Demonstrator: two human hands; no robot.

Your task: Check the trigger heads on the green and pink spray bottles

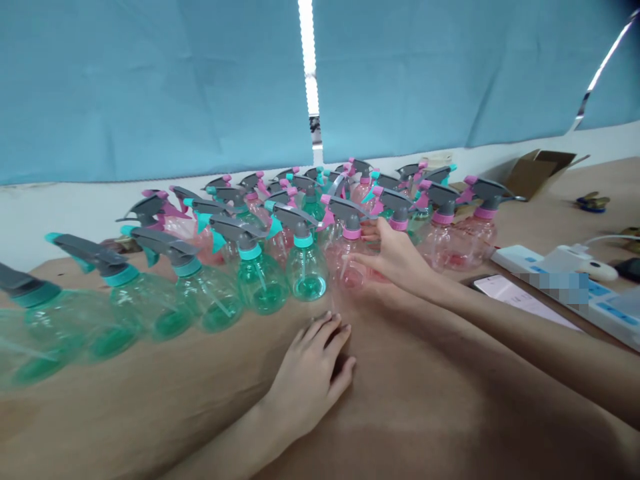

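Observation:
My right hand (395, 257) is closed around the side of a clear pink spray bottle (351, 275), which stands upright at the front of the group. The thumb lies across its near side and the other fingers reach behind it. This bottle has a grey and pink trigger head. Flat on the brown table (400, 400), my left hand (313, 370) rests with fingers loosely spread, holding nothing. Just beyond it stands a green spray bottle (306, 277) with a turquoise collar, close beside the pink one. More green spray bottles (263, 283) line up toward the left.
Behind the front row, several pink and green bottles stand packed near the wall. At right lie a phone (520, 300) and a white power strip (610, 307) with a plugged-in cable. An open cardboard box (537, 173) sits farther back. Blue sheeting (200, 87) covers the wall.

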